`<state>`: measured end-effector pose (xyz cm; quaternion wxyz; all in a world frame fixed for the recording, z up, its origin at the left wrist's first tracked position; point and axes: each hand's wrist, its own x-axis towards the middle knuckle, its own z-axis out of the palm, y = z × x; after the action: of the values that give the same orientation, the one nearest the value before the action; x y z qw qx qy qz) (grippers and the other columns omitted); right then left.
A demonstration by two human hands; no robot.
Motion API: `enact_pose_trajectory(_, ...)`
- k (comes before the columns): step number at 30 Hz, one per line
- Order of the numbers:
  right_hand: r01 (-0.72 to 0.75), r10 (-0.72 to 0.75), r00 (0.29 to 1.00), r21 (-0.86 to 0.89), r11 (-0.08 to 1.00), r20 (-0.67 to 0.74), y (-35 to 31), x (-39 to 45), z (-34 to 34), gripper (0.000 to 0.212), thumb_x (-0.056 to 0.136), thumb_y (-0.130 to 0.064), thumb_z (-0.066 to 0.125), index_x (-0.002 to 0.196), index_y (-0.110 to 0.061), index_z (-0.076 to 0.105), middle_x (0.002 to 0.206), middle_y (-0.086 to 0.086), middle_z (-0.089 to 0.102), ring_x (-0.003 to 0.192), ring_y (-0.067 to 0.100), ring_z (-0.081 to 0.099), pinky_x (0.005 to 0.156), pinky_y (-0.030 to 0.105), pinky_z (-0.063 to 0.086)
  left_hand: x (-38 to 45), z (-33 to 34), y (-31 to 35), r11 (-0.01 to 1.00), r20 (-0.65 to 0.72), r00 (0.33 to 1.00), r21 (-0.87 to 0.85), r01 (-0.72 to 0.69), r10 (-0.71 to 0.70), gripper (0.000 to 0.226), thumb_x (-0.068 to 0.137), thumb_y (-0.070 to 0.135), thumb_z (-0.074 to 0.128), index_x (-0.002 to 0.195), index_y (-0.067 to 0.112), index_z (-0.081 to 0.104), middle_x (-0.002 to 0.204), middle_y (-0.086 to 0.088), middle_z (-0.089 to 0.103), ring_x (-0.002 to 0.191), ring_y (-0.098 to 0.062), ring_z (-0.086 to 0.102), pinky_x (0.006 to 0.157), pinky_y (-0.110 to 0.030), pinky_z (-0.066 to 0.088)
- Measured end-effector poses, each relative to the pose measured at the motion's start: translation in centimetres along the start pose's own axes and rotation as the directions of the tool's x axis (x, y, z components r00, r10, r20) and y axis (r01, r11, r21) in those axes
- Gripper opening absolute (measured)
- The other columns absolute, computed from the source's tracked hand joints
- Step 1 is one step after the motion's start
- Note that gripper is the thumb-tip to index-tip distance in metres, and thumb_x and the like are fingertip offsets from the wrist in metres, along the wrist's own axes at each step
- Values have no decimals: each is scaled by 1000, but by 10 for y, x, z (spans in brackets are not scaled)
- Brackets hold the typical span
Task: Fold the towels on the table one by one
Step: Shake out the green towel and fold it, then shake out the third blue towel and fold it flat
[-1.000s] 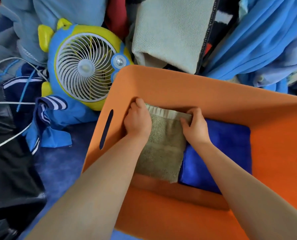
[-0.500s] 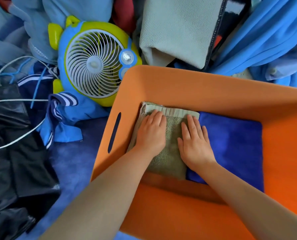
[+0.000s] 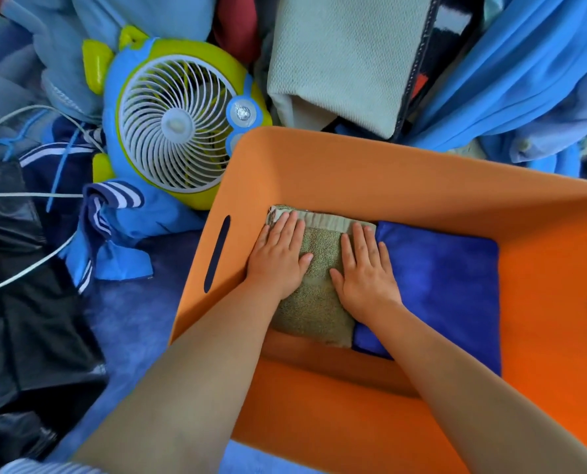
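Observation:
A folded olive-green towel [image 3: 314, 309] lies in the left part of an orange plastic bin [image 3: 371, 172]. Beside it on the right lies a folded dark blue towel [image 3: 446, 278]. My left hand [image 3: 278, 256] presses flat on the green towel's left side, fingers straight. My right hand [image 3: 364, 268] presses flat on its right side, next to the blue towel. Both palms cover much of the green towel's top.
A blue and yellow-green desk fan [image 3: 179, 124] lies left of the bin. Piled blue clothes [image 3: 511, 73], a pale grey folded cloth [image 3: 343, 56], white cables [image 3: 28, 268] and black fabric [image 3: 21, 336] surround the bin. The bin's left wall has a handle slot [image 3: 217, 253].
A second ago both hands gripped the green towel's far edge with curled fingers. They have since flattened out and now press down on the towel, which lies lower in the bin.

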<state>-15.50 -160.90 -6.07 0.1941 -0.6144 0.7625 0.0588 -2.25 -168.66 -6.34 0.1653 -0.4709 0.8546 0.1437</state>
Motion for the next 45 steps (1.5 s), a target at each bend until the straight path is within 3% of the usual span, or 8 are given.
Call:
enact_pose_trajectory(5, 36, -36, 990, 8, 999, 138, -1, -33, -20, 65, 96, -41, 26, 145, -11, -4, 154, 9, -16, 142, 24, -16, 116, 40, -4, -20, -35, 9, 1000, 91, 996, -13, 21, -20, 58, 98, 29, 30, 147, 11, 5, 157, -7, -4, 144, -21, -5, 117, -37, 7)
enact_pose_trajectory(9, 33, -48, 987, 94, 995, 154, -8, -60, -60, 58, 97, -29, 31, 145, -10, 4, 155, 10, -6, 143, 26, -9, 117, 38, 1, -57, -78, 14, 987, 72, 997, 157, -12, 1, 42, 94, 20, 40, 135, 8, 37, 149, -12, 25, 137, -28, 21, 111, -39, 23)
enact_pose_trajectory(13, 95, -101, 995, 176, 980, 26, -15, -87, -120, 51, 95, -18, 40, 142, -11, 22, 154, 8, 10, 143, 28, 3, 116, 37, 10, -98, -129, 26, 974, 20, 1000, 227, 12, -16, 33, 92, 15, 43, 124, 8, 50, 131, -11, 43, 123, -28, 39, 99, -40, 36)
enact_pose_trajectory(21, 136, -91, 957, 151, 979, -277, -21, -219, -240, 45, 93, -10, 38, 137, -5, 34, 150, 12, 26, 140, 27, 19, 115, 37, 20, -234, -239, 72, 966, -210, 977, 255, 38, 17, 31, 94, 17, 42, 121, 6, 51, 127, -14, 47, 121, -29, 42, 92, -39, 41)
enact_pose_trajectory(26, 96, -52, 914, 92, 991, -402, -30, -316, -288, 33, 87, -8, 42, 117, -1, 52, 127, 15, 47, 124, 29, 37, 95, 35, 36, -324, -289, 108, 959, -296, 952, 284, 8, 80, 33, 92, 17, 42, 122, 9, 51, 126, -12, 47, 122, -29, 41, 92, -40, 40)
enact_pose_trajectory(31, -10, 27, 870, 37, 999, -493, -32, -421, -322, 33, 87, -11, 42, 117, -2, 52, 127, 12, 49, 122, 28, 39, 97, 37, 35, -408, -328, 149, 940, -374, 907, 334, -60, 191, 33, 93, 17, 40, 123, 9, 51, 128, -13, 47, 122, -30, 40, 92, -39, 39)
enact_pose_trajectory(37, -247, 232, 771, 56, 967, -593, -29, -561, -336, 34, 87, -13, 45, 119, -4, 53, 128, 13, 50, 119, 29, 44, 98, 39, 41, -499, -343, 203, 886, -408, 816, 390, -250, 410, 36, 94, 21, 38, 127, 10, 48, 134, -13, 43, 127, -30, 38, 97, -40, 37)
enact_pose_trajectory(45, -572, 564, 508, 234, 786, -651, -63, -775, -270, 33, 88, -16, 48, 120, -10, 55, 128, 10, 52, 123, 28, 42, 99, 38, 39, -637, -278, 276, 657, -278, 609, 479, -582, 742, 35, 92, 15, 37, 124, 10, 50, 136, -14, 44, 126, -33, 41, 98, -41, 38)
